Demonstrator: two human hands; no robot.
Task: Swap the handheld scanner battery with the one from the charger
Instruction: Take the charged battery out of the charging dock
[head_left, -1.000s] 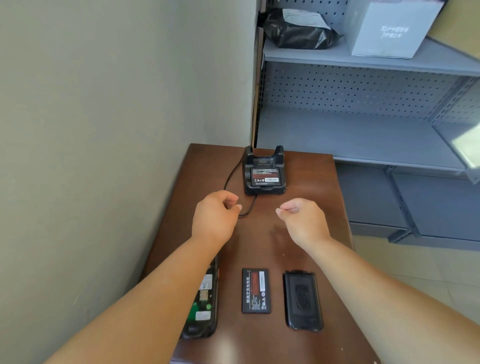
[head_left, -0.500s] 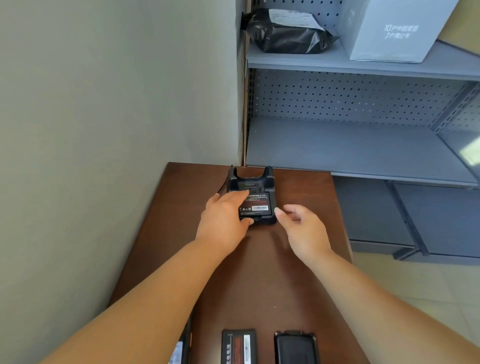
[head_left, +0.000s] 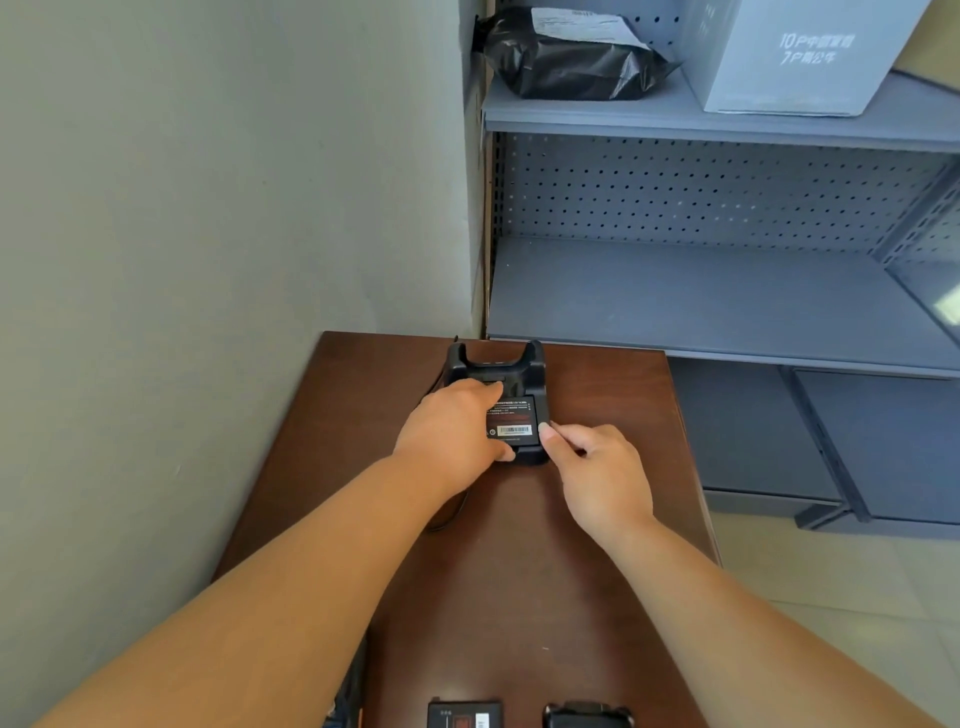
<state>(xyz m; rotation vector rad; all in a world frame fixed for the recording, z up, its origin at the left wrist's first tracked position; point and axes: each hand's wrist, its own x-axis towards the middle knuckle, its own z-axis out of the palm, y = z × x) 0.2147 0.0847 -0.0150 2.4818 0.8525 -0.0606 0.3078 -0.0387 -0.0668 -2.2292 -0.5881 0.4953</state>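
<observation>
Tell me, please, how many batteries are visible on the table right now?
2. One battery sits in the charger at the table's far end, touched by both hands. The other battery lies at the near edge, cropped by the frame. More could be hidden below the frame.

My left hand (head_left: 451, 427) covers the charger battery's (head_left: 514, 423) left edge, label print's too tiny to read. Nearer me, spare battery (head_left: 465, 714) and back cover (head_left: 587, 716) get chopped by the bottom edge.
</observation>
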